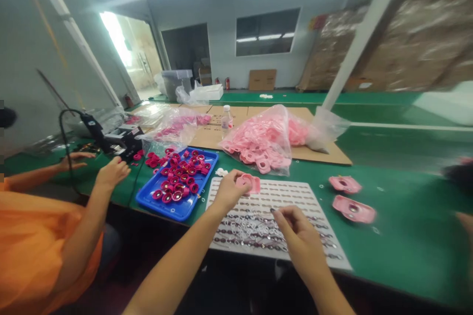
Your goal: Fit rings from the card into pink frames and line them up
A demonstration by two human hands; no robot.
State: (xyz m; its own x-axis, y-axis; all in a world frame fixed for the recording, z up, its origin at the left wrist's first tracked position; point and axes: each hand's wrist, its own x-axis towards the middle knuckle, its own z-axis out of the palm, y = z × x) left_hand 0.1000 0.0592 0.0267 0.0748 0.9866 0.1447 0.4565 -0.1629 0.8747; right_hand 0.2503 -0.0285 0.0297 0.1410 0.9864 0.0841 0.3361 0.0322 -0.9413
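left hand clenches a flat pink moulded plastic piece, its long axis lying about 3-to-9 o'clock, just above a white perforated board set with rows of small rings. right hand sits pinched at the board's 5 o'clock edge; any held item too small to tell. blue plastic tray of magenta parts at 10 o'clock, on the green table.

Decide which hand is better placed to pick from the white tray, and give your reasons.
Right, probably: the right hand has its fingers over the tray, while the left hand holds the pink piece.
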